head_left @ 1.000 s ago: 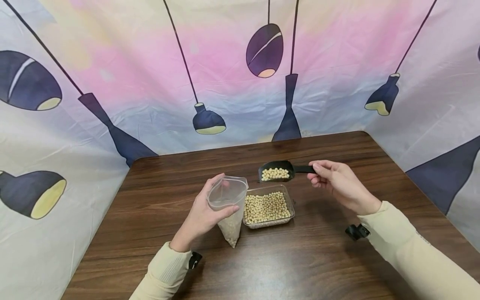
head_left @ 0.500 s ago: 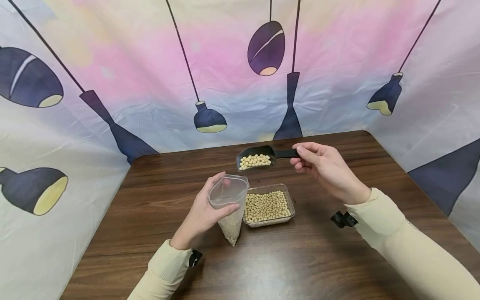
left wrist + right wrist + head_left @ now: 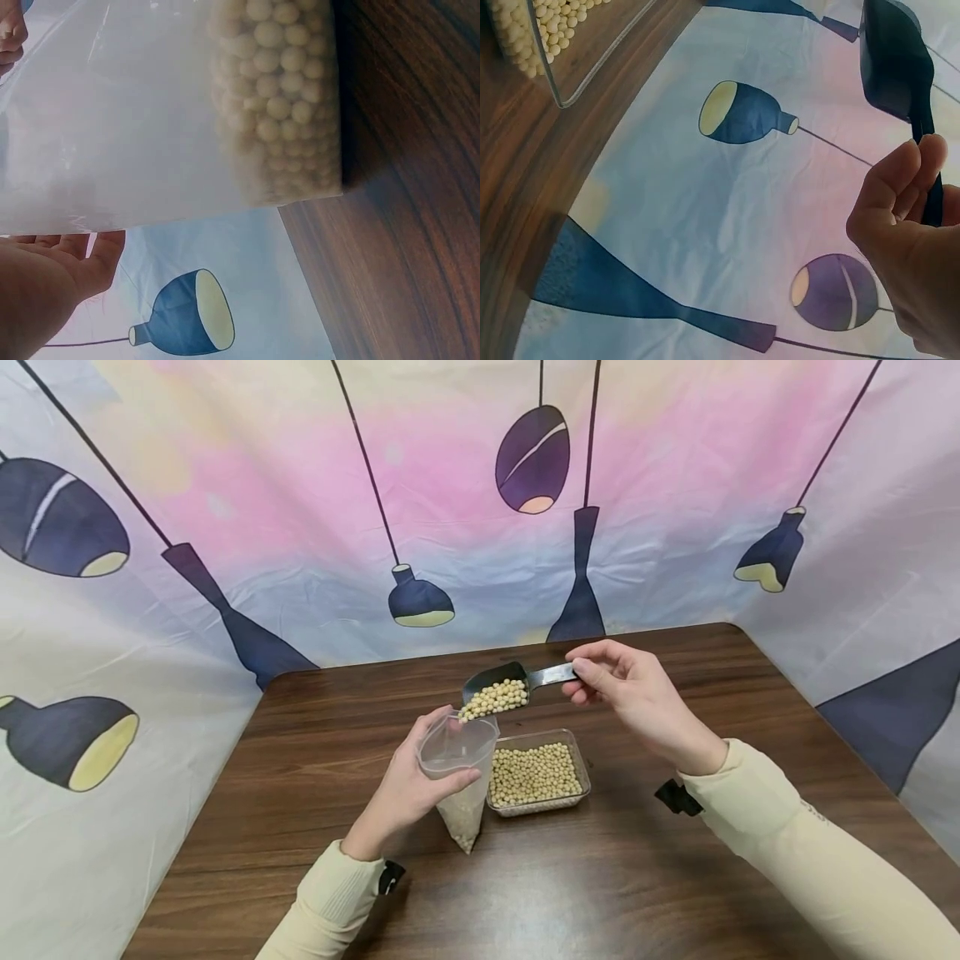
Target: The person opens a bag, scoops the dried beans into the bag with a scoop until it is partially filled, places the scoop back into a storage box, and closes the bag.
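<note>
My left hand (image 3: 408,789) grips the rim of a translucent plastic bag (image 3: 462,814), keeping its mouth spread wide. In the left wrist view, pale round soybeans (image 3: 281,97) fill the bottom of the bag, which stands on the table. My right hand (image 3: 637,697) pinches the handle of a black scoop (image 3: 491,677). Tipped to the left, the scoop has its lip over the bag's far rim, and the soybeans in it (image 3: 498,697) have slid toward that lip. From the right wrist view, only the scoop's underside shows.
A clear plastic box (image 3: 579,760) of soybeans stands just right of the bag. Brown wood-grain covers the table (image 3: 315,743). Behind it hangs a cloth backdrop (image 3: 300,527) printed with lamps.
My right hand has carried the loaded scoop leftward from above the box to the bag's mouth and tilted it down. The left hand and the bag have stayed in place.
</note>
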A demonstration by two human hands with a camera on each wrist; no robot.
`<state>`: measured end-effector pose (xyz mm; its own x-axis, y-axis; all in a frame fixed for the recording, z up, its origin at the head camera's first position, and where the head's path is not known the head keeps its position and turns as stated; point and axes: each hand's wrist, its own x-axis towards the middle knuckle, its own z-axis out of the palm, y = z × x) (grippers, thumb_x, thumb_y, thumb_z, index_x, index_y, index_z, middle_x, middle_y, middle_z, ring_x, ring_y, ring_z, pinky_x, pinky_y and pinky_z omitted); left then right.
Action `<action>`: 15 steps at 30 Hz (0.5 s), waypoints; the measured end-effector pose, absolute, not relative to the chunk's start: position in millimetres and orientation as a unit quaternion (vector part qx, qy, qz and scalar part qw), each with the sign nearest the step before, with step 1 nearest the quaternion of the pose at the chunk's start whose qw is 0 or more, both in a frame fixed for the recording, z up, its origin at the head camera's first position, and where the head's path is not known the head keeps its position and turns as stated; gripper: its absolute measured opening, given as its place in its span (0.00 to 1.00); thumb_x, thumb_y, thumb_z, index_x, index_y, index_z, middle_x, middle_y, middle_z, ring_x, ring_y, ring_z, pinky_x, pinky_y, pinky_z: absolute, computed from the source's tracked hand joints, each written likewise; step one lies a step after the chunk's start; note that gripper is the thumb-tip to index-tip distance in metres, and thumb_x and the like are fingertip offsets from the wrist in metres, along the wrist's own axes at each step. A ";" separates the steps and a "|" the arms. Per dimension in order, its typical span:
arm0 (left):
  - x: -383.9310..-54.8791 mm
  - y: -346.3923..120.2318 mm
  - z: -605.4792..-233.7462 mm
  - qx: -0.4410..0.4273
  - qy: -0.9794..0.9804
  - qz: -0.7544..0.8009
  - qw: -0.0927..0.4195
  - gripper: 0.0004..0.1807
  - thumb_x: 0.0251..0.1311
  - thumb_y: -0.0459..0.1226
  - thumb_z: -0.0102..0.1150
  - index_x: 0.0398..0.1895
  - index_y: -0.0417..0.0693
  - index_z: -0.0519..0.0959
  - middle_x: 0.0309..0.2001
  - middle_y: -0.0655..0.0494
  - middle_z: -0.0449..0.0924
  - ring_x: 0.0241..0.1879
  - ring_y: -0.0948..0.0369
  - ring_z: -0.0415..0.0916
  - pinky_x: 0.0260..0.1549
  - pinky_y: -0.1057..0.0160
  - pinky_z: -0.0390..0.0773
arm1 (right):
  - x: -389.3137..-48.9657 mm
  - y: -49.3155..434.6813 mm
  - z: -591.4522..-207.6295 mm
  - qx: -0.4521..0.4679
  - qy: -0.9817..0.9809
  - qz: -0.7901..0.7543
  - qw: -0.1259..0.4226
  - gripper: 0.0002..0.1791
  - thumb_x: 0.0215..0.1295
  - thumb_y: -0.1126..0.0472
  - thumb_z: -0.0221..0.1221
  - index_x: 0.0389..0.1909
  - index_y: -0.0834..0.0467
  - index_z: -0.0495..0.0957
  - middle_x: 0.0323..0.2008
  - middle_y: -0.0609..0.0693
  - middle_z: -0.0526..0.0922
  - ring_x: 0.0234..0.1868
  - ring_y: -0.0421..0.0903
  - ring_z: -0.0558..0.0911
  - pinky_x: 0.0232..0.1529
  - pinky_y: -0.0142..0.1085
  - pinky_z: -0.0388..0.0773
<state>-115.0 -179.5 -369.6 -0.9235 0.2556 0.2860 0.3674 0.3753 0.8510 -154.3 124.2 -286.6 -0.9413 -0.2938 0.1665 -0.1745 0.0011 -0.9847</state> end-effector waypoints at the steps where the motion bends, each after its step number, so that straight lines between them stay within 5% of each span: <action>1: -115.0 -179.4 -369.2 -0.186 -0.829 -0.524 0.053 0.44 0.50 0.42 0.75 0.69 0.61 0.63 0.59 0.58 0.73 0.62 0.59 0.67 0.58 0.44 0.65 | -153.3 123.1 -285.5 -0.171 0.709 -0.683 0.038 0.15 0.72 0.61 0.55 0.52 0.67 0.73 0.34 0.54 0.85 0.33 0.42 0.83 0.41 0.37 0.80; 9: -113.4 -178.6 -368.3 -0.172 -0.836 -0.518 0.053 0.44 0.49 0.44 0.76 0.69 0.62 0.63 0.62 0.57 0.70 0.64 0.58 0.65 0.59 0.44 0.64 | -142.6 117.4 -277.4 -0.201 0.758 -0.621 -0.019 0.13 0.72 0.61 0.55 0.51 0.65 0.75 0.35 0.60 0.84 0.34 0.50 0.84 0.41 0.38 0.81; 15: -113.4 -178.5 -366.7 -0.172 -0.838 -0.515 0.045 0.45 0.50 0.44 0.75 0.70 0.60 0.61 0.65 0.54 0.68 0.65 0.56 0.64 0.59 0.41 0.63 | -131.4 112.9 -274.9 -0.239 0.770 -0.588 -0.067 0.09 0.71 0.62 0.56 0.48 0.60 0.77 0.35 0.54 0.82 0.34 0.46 0.83 0.37 0.35 0.80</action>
<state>-113.4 -178.5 -366.7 -0.9365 0.2427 0.2530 0.3353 0.4095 0.8484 -131.4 112.9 -274.9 -0.8768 -0.2894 0.3840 -0.4466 0.1944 -0.8733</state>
